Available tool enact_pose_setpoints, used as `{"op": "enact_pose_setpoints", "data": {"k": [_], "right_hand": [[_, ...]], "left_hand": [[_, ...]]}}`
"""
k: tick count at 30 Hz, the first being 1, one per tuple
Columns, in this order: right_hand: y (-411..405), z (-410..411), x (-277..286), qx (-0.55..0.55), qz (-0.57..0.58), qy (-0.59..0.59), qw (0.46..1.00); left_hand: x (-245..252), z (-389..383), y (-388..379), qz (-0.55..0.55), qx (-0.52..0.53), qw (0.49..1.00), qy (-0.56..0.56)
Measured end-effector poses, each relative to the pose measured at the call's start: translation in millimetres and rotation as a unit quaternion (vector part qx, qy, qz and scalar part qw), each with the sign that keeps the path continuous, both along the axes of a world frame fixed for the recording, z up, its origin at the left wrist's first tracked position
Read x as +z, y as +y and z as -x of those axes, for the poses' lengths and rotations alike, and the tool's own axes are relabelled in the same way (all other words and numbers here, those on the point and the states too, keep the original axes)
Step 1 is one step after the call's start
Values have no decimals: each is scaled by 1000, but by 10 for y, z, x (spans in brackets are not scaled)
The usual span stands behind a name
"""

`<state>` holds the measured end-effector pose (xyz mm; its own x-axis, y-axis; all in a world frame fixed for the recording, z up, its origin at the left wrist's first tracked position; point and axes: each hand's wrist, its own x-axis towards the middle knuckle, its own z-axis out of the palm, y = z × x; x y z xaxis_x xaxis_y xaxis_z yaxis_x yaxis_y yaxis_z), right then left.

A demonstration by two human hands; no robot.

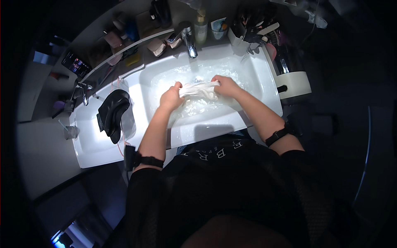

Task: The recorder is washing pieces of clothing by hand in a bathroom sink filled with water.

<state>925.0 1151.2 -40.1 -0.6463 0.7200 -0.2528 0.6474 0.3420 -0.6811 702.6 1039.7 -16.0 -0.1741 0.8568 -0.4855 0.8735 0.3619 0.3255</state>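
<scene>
A white wet cloth (200,90) is stretched between my two hands, just at the water's surface in the right basin of a white double washbasin (260,68). My left hand (171,97) grips its left end, thumb on top. At the other end, my right hand (227,86) pinches the bunched fabric. Rippling water (198,107) surrounds the cloth and throws bright reflections. Above the basin's back rim stands a chrome faucet (189,42); I cannot tell whether water runs from it. What kind of garment or towel the cloth is stays unclear.
Black padded garment pieces (114,114) hang on a pink hanger over the left basin, near a second faucet (85,93). Along the back ledge stand a pump bottle (201,29), a glass (219,29) and a white brush holder (237,35). A drinking cup (71,132) sits far left.
</scene>
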Motion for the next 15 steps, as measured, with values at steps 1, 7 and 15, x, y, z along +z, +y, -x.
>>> {"op": "enact_pose_setpoints", "data": {"k": [1,7,15], "right_hand": [[-32,-32,-104,-20,-31,-30,999],[-204,-179,-86,8,-12,-63,998],[4,-360,125,-50,133,18,990]], "left_hand": [[-199,-62,6,-38,-28,998,31],[-1176,-299,-113,-68,-160,957,233],[-205,-209,145,-95,-47,993,58]]}}
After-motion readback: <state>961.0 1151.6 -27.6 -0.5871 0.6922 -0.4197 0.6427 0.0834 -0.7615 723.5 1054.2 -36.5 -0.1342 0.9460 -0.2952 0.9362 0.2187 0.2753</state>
